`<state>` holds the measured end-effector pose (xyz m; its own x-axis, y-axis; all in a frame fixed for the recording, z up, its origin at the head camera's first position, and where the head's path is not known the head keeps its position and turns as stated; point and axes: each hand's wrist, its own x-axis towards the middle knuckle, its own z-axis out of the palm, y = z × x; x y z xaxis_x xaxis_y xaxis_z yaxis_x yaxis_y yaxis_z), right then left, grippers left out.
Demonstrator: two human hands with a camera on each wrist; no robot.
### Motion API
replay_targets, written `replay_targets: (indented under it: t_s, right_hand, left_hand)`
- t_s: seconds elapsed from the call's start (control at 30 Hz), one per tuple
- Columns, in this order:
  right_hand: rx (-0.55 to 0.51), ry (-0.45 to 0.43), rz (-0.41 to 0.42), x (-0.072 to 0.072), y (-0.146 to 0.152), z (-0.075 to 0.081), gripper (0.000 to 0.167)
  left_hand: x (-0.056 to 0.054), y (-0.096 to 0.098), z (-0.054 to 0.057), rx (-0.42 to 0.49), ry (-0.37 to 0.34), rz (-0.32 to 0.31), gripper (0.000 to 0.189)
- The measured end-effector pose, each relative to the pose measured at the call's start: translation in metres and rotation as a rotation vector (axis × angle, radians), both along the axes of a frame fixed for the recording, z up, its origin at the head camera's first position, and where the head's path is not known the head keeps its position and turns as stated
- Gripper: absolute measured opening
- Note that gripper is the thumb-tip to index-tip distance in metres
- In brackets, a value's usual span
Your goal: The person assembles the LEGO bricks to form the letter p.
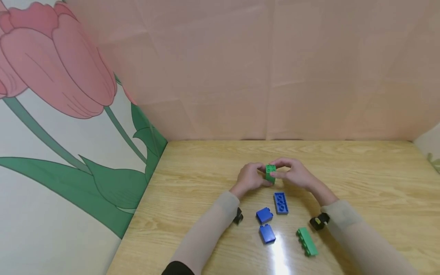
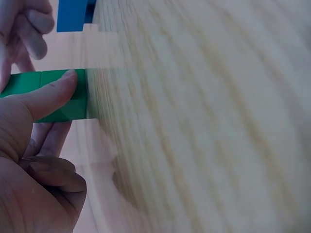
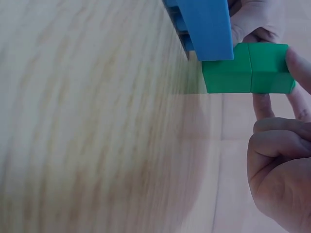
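Note:
Two green toy bricks (image 1: 270, 174) stand stacked, a thin seam between them showing in both wrist views. My left hand (image 1: 251, 177) grips the lower brick (image 3: 226, 76), its thumb (image 2: 60, 90) flat along one side. From the other side my right hand (image 1: 295, 174) pinches the upper brick (image 3: 270, 69) near its top, with the thumb on one face and fingertips on another. In the wrist views the stack's bottom is right at the tabletop.
Nearer the body lie a blue brick (image 1: 281, 203) with its hollow underside up, two shorter blue bricks (image 1: 264, 215) and a long green brick (image 1: 307, 242) on its side. A pink sheet (image 1: 268, 76) rises behind the wooden table (image 1: 192, 164); a tulip-printed panel (image 1: 68, 133) stands left.

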<state>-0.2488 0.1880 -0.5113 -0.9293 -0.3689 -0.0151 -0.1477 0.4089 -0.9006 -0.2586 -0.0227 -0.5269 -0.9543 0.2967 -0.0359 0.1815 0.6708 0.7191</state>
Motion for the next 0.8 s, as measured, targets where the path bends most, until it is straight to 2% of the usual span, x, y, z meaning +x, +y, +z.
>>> replay_targets:
  t_s: [0.4,0.67,0.8]
  right_hand:
    - [0.014,0.021,0.021,0.0022,0.0006,0.0024,0.037]
    - [0.090,0.080,0.024,0.0013,0.0011,0.0049,0.046]
    - [0.096,0.105,0.049,0.0018,0.0050,0.0009,0.054]
  left_hand:
    - [0.0015,0.0004,0.0006,-0.039,0.006,-0.008,0.031]
    - [0.0025,-0.0011,0.0005,-0.042,0.039,-0.037,0.032]
    - [0.0030,-0.0009,-0.0008,-0.048,0.050,-0.048,0.033]
